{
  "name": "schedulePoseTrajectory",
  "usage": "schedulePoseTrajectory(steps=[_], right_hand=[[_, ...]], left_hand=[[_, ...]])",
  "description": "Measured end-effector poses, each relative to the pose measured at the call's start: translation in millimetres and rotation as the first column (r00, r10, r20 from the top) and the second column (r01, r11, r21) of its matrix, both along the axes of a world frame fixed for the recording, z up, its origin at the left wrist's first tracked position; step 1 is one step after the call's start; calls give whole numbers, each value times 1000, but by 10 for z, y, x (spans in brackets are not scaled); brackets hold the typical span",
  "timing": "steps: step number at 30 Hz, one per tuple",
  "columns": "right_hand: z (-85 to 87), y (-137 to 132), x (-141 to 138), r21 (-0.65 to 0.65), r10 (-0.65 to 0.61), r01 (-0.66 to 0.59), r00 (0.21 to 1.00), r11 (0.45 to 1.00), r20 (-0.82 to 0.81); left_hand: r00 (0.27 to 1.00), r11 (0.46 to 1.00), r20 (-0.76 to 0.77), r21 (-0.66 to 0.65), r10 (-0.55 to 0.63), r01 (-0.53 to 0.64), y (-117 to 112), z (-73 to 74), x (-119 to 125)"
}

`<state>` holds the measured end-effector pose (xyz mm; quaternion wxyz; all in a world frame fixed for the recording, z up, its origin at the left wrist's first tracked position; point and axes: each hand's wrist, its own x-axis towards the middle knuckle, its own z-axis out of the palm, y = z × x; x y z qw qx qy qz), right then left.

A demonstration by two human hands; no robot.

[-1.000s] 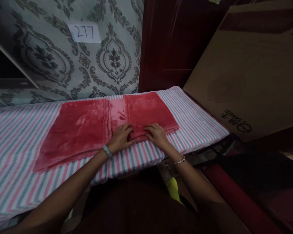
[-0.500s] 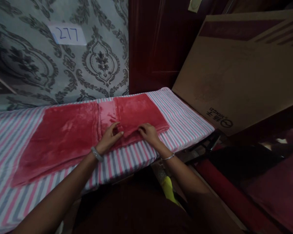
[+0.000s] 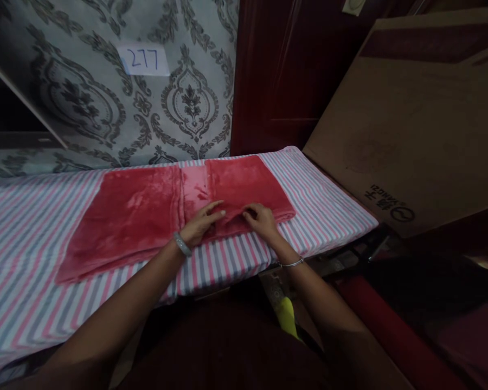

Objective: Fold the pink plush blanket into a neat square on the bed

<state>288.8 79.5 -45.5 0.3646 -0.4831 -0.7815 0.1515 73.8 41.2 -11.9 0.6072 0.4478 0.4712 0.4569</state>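
Observation:
A plush red blanket [image 3: 136, 208] lies folded on the striped cloth, its left and right parts separated by a lighter pink strip [image 3: 195, 184]. Over the front of the right folded part, my left hand [image 3: 202, 223] is open, thumb and fingers apart, close to the fabric. My right hand [image 3: 261, 221] pinches the upper layer of the blanket near its front edge, raising a small ridge. A grey band circles my left wrist and a thin bangle my right one.
Pink, grey and white striped cloth [image 3: 329, 189] covers the bed or table. A big cardboard box [image 3: 423, 119] leans at the right. Behind are patterned wallpaper with a paper marked 277 [image 3: 144, 58] and a dark red door [image 3: 284, 70]. Something yellow [image 3: 287, 317] shows below.
The view has swung left, so everything appears farther right. My left fingers have straightened and flattened over the blanket. My right hand keeps its pinch at nearly the same spot.

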Motion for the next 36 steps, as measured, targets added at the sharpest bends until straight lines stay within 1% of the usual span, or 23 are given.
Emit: schedulePoseTrajectory(steps=[2,4,5,7,9,12,15,19,21,23,25,27,29,31,34,36], right_hand=[[-4,-19,8,11,38,-38,999,999,13],[-6,-39,32,27,75,-75,997,997,9],[-6,-47,52,39,82,-82,997,996,4],[4,-57,104,63,90,-91,996,994,13],[27,-54,170,73,103,-108,992,991,68],[81,-24,263,48,123,-136,971,990,207],[137,20,318,5,89,-95,949,995,302],[197,59,347,-22,53,-48,932,999,358],[226,67,366,-30,55,-47,923,998,382],[257,71,393,-46,65,-50,913,998,404],[289,75,423,-70,79,-54,901,996,427],[314,85,455,-100,104,-65,887,993,451],[330,102,492,-119,125,-78,875,990,467],[338,127,544,-122,135,-87,869,989,476],[344,167,647,-103,123,-83,865,991,487],[346,186,715,-97,105,-65,860,993,500]], left_hand=[[998,1000,60,-7,21,-20,39,-8,59],[992,996,90,1,85,-86,79,-22,105],[990,993,79,10,116,-117,97,-25,121],[990,988,12,51,143,-143,123,-13,136],[990,986,-48,105,136,-131,139,28,128],[993,988,-89,142,81,-68,160,128,85],[986,988,-163,152,35,-10,202,223,32],[957,978,-289,204,15,46,274,292,-14],[921,957,-390,269,2,112,295,292,-34],[854,914,-520,351,7,206,303,266,-51],[766,864,-641,412,49,290,303,224,-58],[678,834,-724,447,125,324,307,182,-48],[610,829,-767,465,201,311,318,161,-24],[563,833,-789,470,247,292,334,174,0],[517,843,-813,458,269,283,355,256,20],[501,843,-824,450,265,294,364,333,23]])
